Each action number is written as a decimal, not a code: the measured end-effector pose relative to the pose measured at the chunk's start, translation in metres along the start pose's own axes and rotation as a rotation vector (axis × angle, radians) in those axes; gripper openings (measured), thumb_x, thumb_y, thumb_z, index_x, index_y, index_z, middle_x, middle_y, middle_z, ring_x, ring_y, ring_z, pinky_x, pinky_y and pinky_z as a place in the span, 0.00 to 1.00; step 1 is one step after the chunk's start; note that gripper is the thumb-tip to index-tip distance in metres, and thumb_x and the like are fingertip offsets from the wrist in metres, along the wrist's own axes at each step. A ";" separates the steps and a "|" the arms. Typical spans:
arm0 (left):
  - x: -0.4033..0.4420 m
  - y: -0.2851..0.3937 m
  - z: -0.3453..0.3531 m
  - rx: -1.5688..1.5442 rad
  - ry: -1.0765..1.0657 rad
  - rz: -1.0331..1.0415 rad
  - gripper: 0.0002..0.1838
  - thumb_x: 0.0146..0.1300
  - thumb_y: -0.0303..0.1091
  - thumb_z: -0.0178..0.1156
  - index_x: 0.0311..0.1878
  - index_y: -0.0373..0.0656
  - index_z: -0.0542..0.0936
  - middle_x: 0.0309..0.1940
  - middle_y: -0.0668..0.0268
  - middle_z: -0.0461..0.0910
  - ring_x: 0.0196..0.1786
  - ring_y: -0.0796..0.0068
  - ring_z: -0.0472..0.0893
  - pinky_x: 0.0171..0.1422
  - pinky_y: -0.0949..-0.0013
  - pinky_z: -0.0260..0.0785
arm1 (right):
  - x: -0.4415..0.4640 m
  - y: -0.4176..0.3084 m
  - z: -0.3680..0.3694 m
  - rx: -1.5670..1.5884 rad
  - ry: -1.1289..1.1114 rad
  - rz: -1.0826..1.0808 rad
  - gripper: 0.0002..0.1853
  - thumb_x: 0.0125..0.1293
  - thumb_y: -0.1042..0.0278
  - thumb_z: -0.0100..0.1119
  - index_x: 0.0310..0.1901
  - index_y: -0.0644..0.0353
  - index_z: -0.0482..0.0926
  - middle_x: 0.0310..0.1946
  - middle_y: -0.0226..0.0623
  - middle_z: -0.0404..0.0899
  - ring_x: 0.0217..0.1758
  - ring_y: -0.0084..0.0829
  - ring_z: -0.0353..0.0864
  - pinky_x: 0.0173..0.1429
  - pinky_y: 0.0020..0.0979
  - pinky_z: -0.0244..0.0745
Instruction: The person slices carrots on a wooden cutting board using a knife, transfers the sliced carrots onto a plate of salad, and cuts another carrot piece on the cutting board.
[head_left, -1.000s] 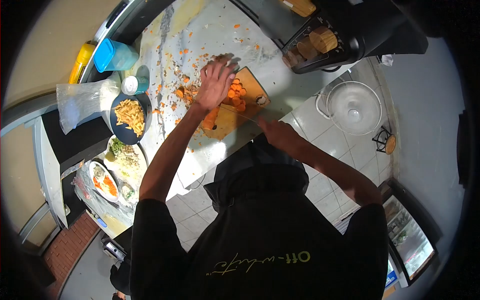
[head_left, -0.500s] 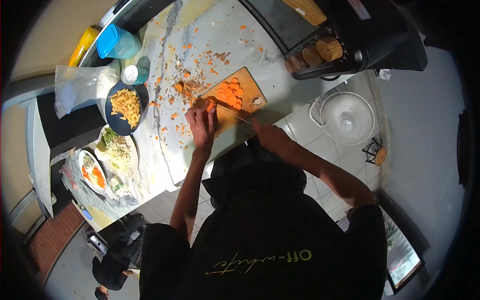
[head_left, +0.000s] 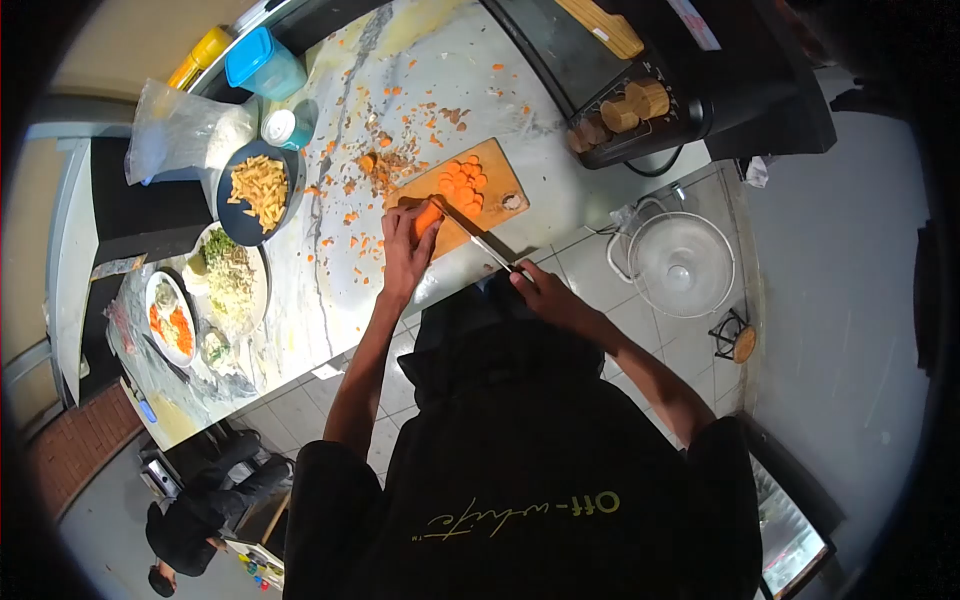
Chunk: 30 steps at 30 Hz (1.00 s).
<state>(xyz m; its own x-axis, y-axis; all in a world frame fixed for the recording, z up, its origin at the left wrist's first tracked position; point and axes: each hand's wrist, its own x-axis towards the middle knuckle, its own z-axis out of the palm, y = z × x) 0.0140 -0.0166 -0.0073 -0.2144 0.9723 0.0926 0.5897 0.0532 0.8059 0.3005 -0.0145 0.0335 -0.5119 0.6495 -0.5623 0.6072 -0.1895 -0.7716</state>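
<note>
My left hand (head_left: 405, 255) grips a piece of carrot (head_left: 428, 217) at the left side of the wooden cutting board (head_left: 490, 158). A knife (head_left: 490, 250) is in my right hand (head_left: 545, 297) at the counter's front edge, its blade reaching over the board to the carrot. Round carrot slices (head_left: 462, 184) lie in a cluster on the board, just beyond the blade. Peelings and carrot scraps (head_left: 385, 168) are scattered over the marble counter to the left of and behind the board.
At the left stand a dark plate of cut yellow pieces (head_left: 258, 193), a plate of chopped vegetables (head_left: 232, 285), an oval dish (head_left: 170, 318) and a blue-lidded container (head_left: 265, 65). A black oven (head_left: 690, 95) stands back right. Another person (head_left: 190, 525) is at lower left.
My left hand has drawn back from over the slices and now grips the carrot. The knife in my right hand has shifted slightly, its blade more visible. The whole view has turned a little.
</note>
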 end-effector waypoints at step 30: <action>-0.007 -0.003 0.006 0.003 0.046 0.037 0.20 0.70 0.32 0.71 0.63 0.39 0.82 0.45 0.57 0.72 0.54 0.58 0.71 0.63 0.59 0.67 | 0.028 -0.010 0.060 -0.308 0.248 0.081 0.22 0.85 0.51 0.43 0.53 0.68 0.71 0.24 0.62 0.82 0.31 0.65 0.85 0.34 0.61 0.80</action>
<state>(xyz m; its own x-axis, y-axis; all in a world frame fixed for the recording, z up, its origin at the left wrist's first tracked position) 0.0184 -0.0222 -0.0142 -0.2282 0.9622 0.1489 0.5998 0.0185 0.7999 0.2439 -0.0389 0.0073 -0.3152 0.8067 -0.4998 0.8125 -0.0428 -0.5814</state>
